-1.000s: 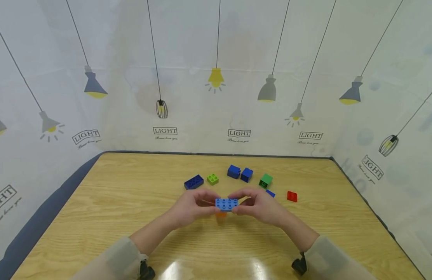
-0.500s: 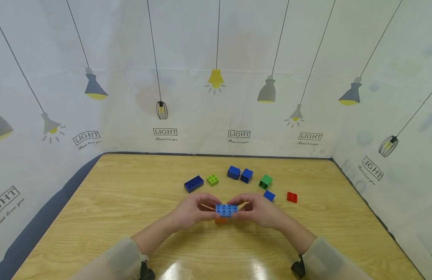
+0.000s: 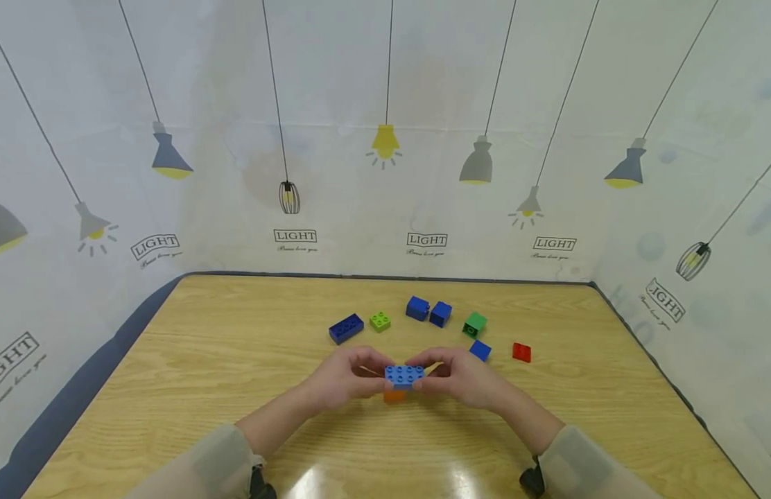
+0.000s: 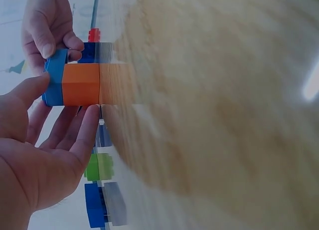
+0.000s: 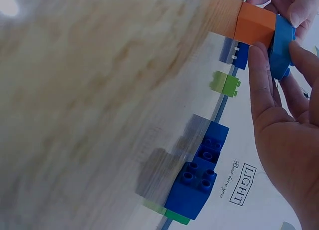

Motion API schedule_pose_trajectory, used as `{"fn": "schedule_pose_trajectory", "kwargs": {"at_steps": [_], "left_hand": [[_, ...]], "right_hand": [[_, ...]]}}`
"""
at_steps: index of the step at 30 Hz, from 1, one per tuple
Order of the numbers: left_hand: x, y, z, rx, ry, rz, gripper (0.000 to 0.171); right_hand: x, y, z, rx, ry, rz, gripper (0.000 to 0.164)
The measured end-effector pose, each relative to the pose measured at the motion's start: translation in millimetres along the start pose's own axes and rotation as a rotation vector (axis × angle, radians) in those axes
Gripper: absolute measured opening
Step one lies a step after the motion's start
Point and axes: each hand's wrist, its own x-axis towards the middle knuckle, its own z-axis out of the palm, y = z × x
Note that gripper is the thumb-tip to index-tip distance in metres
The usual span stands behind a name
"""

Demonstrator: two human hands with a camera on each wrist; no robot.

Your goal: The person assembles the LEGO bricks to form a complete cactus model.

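Observation:
A light blue eight-stud building brick (image 3: 404, 375) lies level on top of an orange brick (image 4: 81, 84) at the middle of the table. One end of the blue brick sticks out past the orange one on the right. My left hand (image 3: 338, 378) pinches the blue brick's left end between thumb and fingers. At the opposite end, the thumb and fingers of my right hand (image 3: 466, 376) grip the same brick. Both wrist views show the orange brick standing on the tabletop, with lower fingers beside it.
Behind the hands lie a dark blue long brick (image 3: 346, 329), a lime brick (image 3: 380, 321), two blue bricks (image 3: 417, 308) and a green brick (image 3: 474, 324). A small blue brick (image 3: 480, 350) is close behind the right hand, with a red brick (image 3: 521, 352) farther right. A printed curtain (image 3: 360, 201) surrounds the table.
Both hands and the light blue brick have come down and slightly nearer to me. The small blue brick behind the right hand now shows more. The last half second brings hardly any movement.

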Motion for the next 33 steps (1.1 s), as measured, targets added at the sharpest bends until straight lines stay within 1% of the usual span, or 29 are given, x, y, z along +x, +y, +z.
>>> {"fn": "schedule_pose_trajectory", "kwargs": {"at_steps": [6, 10, 15, 21, 25, 28, 30, 31, 33], "left_hand": [[-0.6, -0.6, -0.3, -0.012, -0.007, -0.005, 0.032], [0.1, -0.8, -0.3, -0.012, -0.009, -0.009, 0.032], [1.0, -2.0, 0.3, -0.001, -0.007, -0.012, 0.031], [2.8, -3.0, 1.2, 0.006, -0.006, -0.005, 0.03], [4.0, -2.3, 0.8, 0.037, -0.008, 0.01, 0.03], [4.6, -2.0, -2.2, 0.071, -0.027, 0.017, 0.031], [5.3, -3.1, -6.6, 0.072, -0.039, 0.024, 0.033], [5.8, -3.5, -9.6, 0.083, -0.035, 0.03, 0.034], [7.6, -4.4, -16.5, 0.104, -0.003, 0.038, 0.036]], "right_hand": [[0, 0, 0, -0.012, 0.002, 0.002, 0.035], [-1, 1, 1, -0.001, 0.002, 0.006, 0.035], [0, 4, 4, 0.047, 0.006, 0.023, 0.037], [0, 3, 6, 0.099, 0.027, 0.042, 0.031], [0, 2, 7, 0.145, 0.038, 0.042, 0.03], [0, 1, 7, 0.172, 0.044, 0.047, 0.031], [1, 2, 7, 0.182, 0.047, 0.051, 0.031], [1, 2, 8, 0.185, 0.046, 0.051, 0.032], [2, 2, 7, 0.183, 0.047, 0.053, 0.032]]}}
